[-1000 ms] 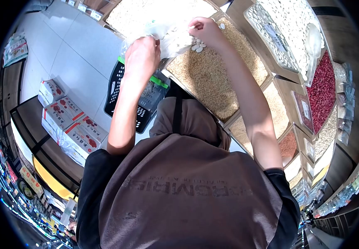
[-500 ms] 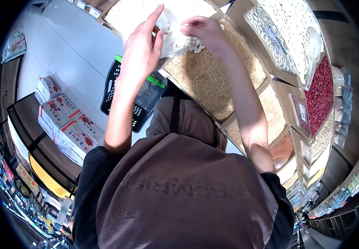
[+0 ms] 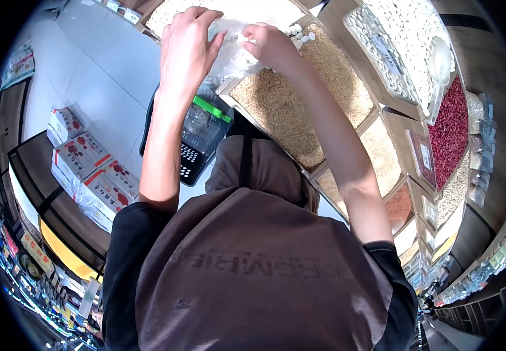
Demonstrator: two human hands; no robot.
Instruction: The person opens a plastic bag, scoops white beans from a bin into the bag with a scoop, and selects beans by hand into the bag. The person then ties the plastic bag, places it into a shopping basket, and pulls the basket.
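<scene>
Tan grain (image 3: 291, 117) | bag (image 3: 229, 60) between left hand (image 3: 187, 44), right hand (image 3: 271, 50) | long axis unclear

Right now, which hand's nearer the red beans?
Right: the right hand is at the side of the plastic bag toward the red beans; the left hand is at the bag's opposite side.

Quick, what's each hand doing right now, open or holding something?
Left hand: open, thumb spread, by the translucent plastic bag.
Right hand: fingers curled by the bag; cannot tell if it's holding anything.
</scene>
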